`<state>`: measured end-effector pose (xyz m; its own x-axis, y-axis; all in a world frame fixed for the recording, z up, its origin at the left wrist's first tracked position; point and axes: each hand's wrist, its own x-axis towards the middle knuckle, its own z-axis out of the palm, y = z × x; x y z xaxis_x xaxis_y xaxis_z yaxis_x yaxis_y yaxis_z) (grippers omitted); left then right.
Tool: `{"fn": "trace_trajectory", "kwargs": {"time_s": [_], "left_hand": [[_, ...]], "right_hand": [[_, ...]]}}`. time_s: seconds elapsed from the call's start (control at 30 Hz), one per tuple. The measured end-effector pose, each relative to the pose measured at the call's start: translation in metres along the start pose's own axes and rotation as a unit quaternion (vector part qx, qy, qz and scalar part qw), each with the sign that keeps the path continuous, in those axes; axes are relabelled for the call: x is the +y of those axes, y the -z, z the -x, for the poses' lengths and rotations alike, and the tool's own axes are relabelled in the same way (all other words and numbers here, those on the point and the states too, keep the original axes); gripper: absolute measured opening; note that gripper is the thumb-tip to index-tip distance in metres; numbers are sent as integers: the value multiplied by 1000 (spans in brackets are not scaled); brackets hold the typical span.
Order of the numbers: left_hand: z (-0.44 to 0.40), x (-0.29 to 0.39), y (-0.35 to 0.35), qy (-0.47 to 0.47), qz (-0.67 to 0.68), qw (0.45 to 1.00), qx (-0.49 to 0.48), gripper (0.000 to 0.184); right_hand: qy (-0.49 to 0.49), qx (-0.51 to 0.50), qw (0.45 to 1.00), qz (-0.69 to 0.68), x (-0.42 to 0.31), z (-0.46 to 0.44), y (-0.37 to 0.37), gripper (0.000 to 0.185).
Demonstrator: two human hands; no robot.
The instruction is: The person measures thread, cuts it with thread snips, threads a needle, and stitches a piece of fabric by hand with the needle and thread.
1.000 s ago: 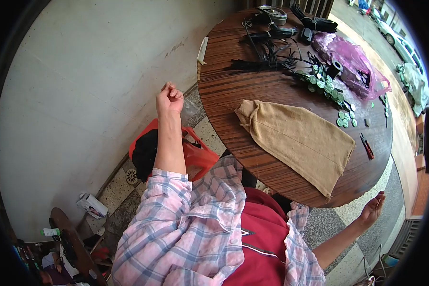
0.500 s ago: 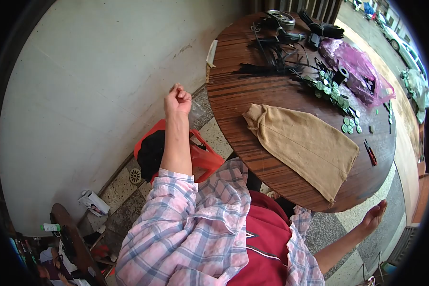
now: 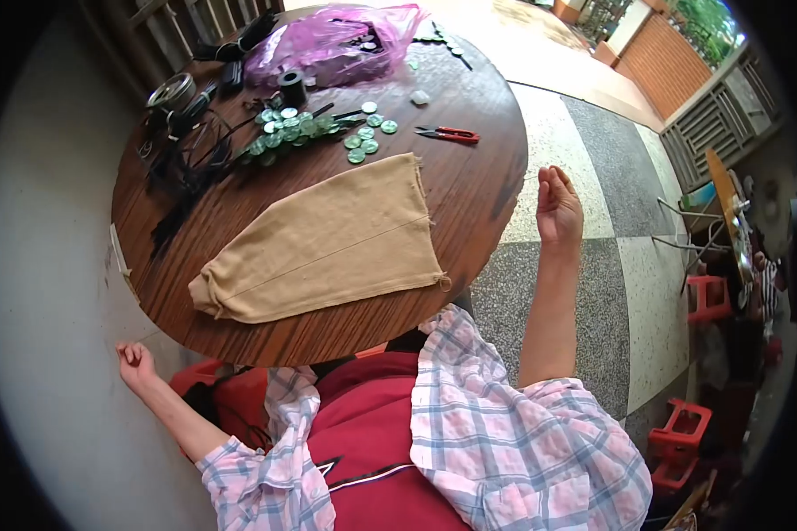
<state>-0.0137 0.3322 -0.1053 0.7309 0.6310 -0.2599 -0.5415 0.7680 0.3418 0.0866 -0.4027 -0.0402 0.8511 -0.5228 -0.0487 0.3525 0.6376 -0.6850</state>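
A tan cloth piece shaped like a sleeve (image 3: 328, 243) lies flat on the round wooden table (image 3: 478, 203), its gathered narrow end to the left and a frayed edge to the right. My left hand (image 3: 135, 365) is off the table's left side near the wall, fingers curled in with nothing visible in them. Beyond the right edge my right hand (image 3: 560, 205) is raised over the floor, its fingertips drawn together and no object showing. Neither hand touches the cloth. Red-handled thread snips (image 3: 456, 134) rest behind the cloth's right end.
Green round discs (image 3: 365, 142) lie loose and in a strung cluster. Behind them are a purple plastic bag (image 3: 328, 44), a black spool (image 3: 292, 88), black strips (image 3: 190, 177) and a round metal tin (image 3: 171, 91). Red stools (image 3: 679, 434) stand at right; a wall (image 3: 53, 265) borders the left.
The view has swung to the right, so the table now sits further left. My left hand has dropped to the table's lower left; the right has come up with its fingers closed.
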Motion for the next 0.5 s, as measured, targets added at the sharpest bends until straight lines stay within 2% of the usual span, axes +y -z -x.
{"fn": "trace_trajectory", "kwargs": {"time_s": [0.37,0.4,0.47,0.5], "left_hand": [[12,-7,-17,-18,-19,999,23,11],[15,-7,-23,-24,-25,999,34,11],[3,3,-3,44,-13,999,-18,13],[7,-4,-8,12,-18,1000,4,14]], "right_hand": [[-16,-10,1000,21,-1,2,6,13],[-12,-15,1000,22,0,0,10,14],[-13,-38,999,36,-2,-5,20,11],[-37,-81,996,4,-4,-11,30,11]]}}
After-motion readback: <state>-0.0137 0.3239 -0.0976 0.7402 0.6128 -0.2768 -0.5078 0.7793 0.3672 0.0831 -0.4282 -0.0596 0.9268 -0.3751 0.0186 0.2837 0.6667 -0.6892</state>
